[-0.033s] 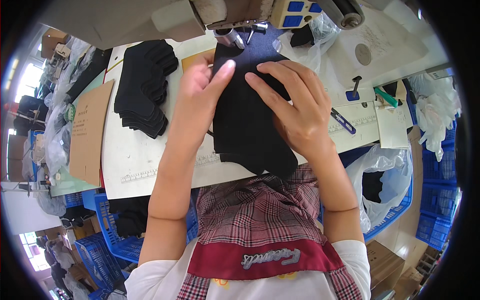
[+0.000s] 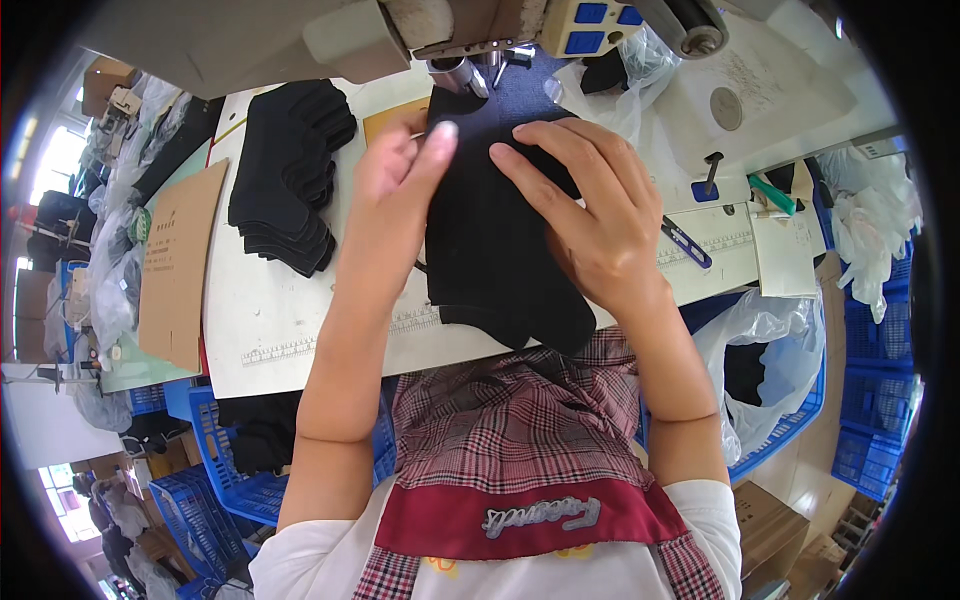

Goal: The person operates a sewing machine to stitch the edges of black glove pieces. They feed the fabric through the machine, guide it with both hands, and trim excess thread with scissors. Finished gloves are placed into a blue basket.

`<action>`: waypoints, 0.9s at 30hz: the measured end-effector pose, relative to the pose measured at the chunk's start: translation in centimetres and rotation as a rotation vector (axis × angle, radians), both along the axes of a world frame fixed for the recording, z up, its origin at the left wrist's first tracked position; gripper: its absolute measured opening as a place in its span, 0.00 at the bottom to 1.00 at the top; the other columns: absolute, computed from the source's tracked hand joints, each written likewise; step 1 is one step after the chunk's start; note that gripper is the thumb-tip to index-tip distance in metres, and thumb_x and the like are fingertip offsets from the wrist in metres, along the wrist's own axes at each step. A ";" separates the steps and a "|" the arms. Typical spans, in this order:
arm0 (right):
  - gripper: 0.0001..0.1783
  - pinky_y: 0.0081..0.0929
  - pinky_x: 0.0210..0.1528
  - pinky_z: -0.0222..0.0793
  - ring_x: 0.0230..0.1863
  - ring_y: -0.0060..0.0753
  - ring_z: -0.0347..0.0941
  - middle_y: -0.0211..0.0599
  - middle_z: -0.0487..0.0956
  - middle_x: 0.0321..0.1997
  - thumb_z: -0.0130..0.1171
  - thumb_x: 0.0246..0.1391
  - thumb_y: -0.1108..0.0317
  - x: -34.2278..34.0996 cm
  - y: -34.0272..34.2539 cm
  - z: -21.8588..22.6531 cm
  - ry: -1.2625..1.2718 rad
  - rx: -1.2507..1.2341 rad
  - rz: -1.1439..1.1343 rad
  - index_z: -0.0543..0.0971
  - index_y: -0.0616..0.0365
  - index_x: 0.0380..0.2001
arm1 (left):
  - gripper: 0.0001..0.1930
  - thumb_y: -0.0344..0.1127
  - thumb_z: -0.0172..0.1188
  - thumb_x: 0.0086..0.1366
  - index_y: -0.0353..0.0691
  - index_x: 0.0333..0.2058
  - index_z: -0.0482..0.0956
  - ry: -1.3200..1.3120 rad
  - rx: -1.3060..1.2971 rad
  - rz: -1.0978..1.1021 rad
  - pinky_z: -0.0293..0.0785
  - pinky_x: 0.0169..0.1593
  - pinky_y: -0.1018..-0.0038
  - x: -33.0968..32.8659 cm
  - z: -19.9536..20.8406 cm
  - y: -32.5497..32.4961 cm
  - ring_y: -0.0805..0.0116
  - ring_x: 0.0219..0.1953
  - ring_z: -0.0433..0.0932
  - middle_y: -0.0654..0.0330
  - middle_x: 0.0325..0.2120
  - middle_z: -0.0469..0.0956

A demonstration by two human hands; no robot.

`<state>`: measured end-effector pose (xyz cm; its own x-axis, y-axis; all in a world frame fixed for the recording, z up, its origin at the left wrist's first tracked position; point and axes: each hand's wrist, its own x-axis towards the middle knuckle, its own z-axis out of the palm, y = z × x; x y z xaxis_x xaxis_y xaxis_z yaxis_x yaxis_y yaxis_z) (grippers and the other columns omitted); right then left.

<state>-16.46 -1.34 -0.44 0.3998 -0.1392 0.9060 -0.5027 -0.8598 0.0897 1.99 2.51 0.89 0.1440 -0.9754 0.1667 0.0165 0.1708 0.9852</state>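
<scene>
Main risk: skew of the black fabric panel (image 2: 480,230), which is laid on the white table (image 2: 300,325) with its top end at the metal parts (image 2: 498,78) under the sewing machine head (image 2: 345,40). If it is pressed harder by the right hand (image 2: 600,200) than by the left hand (image 2: 395,180), the panel could be pulled round or puckered. Drag could also be added by the lower lobe, which is hung past the table's front edge over the plaid apron (image 2: 520,415); a snag there is possible. Fingertips could be caught if fed too near the metal parts. Grip: left is loosely open, thumb parted from half-curled fingers at the panel's left edge, nothing seen pinched; right is laid over the panel, fingers spread, but its thumb is mostly hidden, so a pinch cannot be told. Versus earlier frame: left thumb tip shifted slightly outward and down, now blurred; right hand and panel practically unchanged.
</scene>
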 end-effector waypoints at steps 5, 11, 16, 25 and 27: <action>0.21 0.34 0.44 0.74 0.45 0.41 0.75 0.37 0.77 0.43 0.58 0.34 0.70 -0.4 -0.7 0.2 0.013 0.003 0.011 0.83 0.58 0.38 | 0.17 0.20 0.50 0.62 0.32 0.50 0.76 -0.565 -0.549 0.304 0.75 0.51 0.71 -0.3 -1.4 2.1 0.61 0.52 0.76 0.53 0.45 0.79; 0.23 0.36 0.45 0.74 0.46 0.43 0.75 0.37 0.78 0.44 0.60 0.32 0.69 -0.9 -2.1 0.1 -0.005 0.005 0.066 0.83 0.57 0.39 | 0.22 0.14 0.51 0.51 0.31 0.46 0.82 -0.948 -0.814 0.241 0.71 0.59 0.62 -0.3 -2.0 2.4 0.49 0.56 0.75 0.49 0.49 0.78; 0.27 0.37 0.46 0.74 0.47 0.45 0.76 0.38 0.79 0.47 0.64 0.26 0.69 -2.9 0.4 1.8 0.022 0.249 0.168 0.83 0.59 0.39 | 0.22 0.14 0.51 0.51 0.28 0.46 0.81 -0.962 -0.824 0.261 0.70 0.60 0.60 -0.5 -2.0 2.0 0.48 0.56 0.75 0.47 0.49 0.78; 0.24 0.37 0.47 0.72 0.49 0.45 0.73 0.40 0.77 0.48 0.61 0.32 0.74 -2.9 2.7 2.4 0.130 0.245 0.012 0.82 0.61 0.41 | 0.25 0.12 0.49 0.48 0.28 0.47 0.80 -0.943 -0.830 0.293 0.69 0.61 0.60 -0.7 -2.1 0.7 0.48 0.56 0.74 0.48 0.49 0.77; 0.24 0.37 0.49 0.71 0.50 0.45 0.72 0.40 0.75 0.49 0.60 0.35 0.74 -2.2 2.8 2.6 0.173 0.237 -0.064 0.81 0.61 0.43 | 0.26 0.12 0.49 0.48 0.29 0.47 0.80 -0.933 -0.835 0.308 0.69 0.60 0.60 -0.7 -2.2 0.4 0.48 0.56 0.75 0.49 0.49 0.77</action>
